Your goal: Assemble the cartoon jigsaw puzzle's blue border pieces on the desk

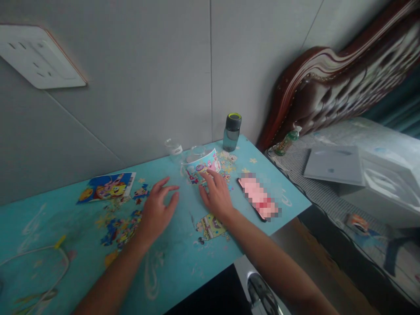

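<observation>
My left hand (160,205) hovers over or rests on the blue table, its fingers and thumb apart with nothing between them. Just left of it lie scattered jigsaw puzzle pieces (123,227) with colourful cartoon prints. My right hand (217,197) is palm down, fingers spread, at the lower edge of a curved, cartoon-printed sheet (210,161) that stands near a clear plastic cup (175,151). Whether the fingertips touch the sheet, I cannot tell. More small pieces (228,158) lie to its right. A yellow cartoon figure (210,226) shows on the table below my right hand.
A dark-lidded water bottle (232,132) stands at the back, and a phone (259,197) lies right of my hand. At the left are a cartoon packet (108,187) and a pale cable (67,262). Beyond the table's right edge, a white box (377,192) sits on the bed.
</observation>
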The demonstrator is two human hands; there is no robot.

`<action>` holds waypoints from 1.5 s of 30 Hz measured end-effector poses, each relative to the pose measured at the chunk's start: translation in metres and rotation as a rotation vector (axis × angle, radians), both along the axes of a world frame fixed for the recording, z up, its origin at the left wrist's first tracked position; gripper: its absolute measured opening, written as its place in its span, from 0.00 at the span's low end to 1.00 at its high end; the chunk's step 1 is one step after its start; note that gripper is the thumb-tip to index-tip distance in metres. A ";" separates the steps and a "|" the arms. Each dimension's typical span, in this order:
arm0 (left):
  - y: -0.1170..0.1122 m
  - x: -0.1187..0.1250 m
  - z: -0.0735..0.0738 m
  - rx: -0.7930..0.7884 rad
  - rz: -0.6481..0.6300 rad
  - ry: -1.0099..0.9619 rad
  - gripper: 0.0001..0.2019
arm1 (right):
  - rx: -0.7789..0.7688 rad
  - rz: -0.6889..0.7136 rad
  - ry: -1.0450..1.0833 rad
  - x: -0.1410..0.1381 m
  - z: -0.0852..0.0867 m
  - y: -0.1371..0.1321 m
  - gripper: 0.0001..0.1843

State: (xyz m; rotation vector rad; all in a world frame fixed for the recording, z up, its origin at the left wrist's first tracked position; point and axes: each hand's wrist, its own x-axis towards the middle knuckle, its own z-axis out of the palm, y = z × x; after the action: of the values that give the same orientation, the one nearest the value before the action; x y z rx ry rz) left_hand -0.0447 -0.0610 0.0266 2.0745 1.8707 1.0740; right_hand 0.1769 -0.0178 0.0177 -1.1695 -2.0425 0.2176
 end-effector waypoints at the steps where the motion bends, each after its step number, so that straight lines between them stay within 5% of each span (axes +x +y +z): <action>1: -0.011 -0.014 0.000 0.003 0.000 0.088 0.15 | 0.011 0.023 0.003 0.000 0.000 0.001 0.24; 7: -0.070 -0.087 -0.033 -0.080 0.005 0.382 0.26 | 0.013 0.170 -0.030 -0.017 0.000 -0.018 0.19; 12: -0.106 -0.097 -0.064 -0.171 -0.005 0.478 0.24 | -0.089 0.343 -0.176 -0.058 -0.008 -0.079 0.21; 16: -0.113 -0.103 -0.063 -0.143 -0.051 0.478 0.24 | -0.094 0.349 -0.272 -0.092 -0.014 -0.100 0.27; 20: -0.099 -0.114 -0.051 -0.063 -0.159 0.422 0.25 | -0.034 0.368 -0.327 -0.121 -0.014 -0.080 0.26; 26: -0.075 -0.125 -0.044 -0.004 -0.187 0.362 0.25 | 0.028 0.523 -0.322 -0.147 -0.001 -0.032 0.11; 30: -0.079 -0.134 -0.043 0.013 -0.167 0.330 0.21 | 0.033 0.476 -0.299 -0.163 -0.003 -0.010 0.15; 34: -0.093 -0.138 -0.041 -0.017 -0.130 0.325 0.19 | 0.042 0.405 -0.273 -0.176 -0.014 -0.003 0.20; 45: -0.103 -0.140 -0.051 -0.057 -0.015 0.348 0.19 | -0.046 0.450 -0.225 -0.168 -0.014 -0.006 0.10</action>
State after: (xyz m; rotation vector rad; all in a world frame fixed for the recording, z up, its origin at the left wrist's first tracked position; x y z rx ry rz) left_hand -0.1846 -0.1640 -0.0243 2.3600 1.9994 0.6786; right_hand 0.0089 -0.0243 0.0038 -0.7722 -2.4970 0.3654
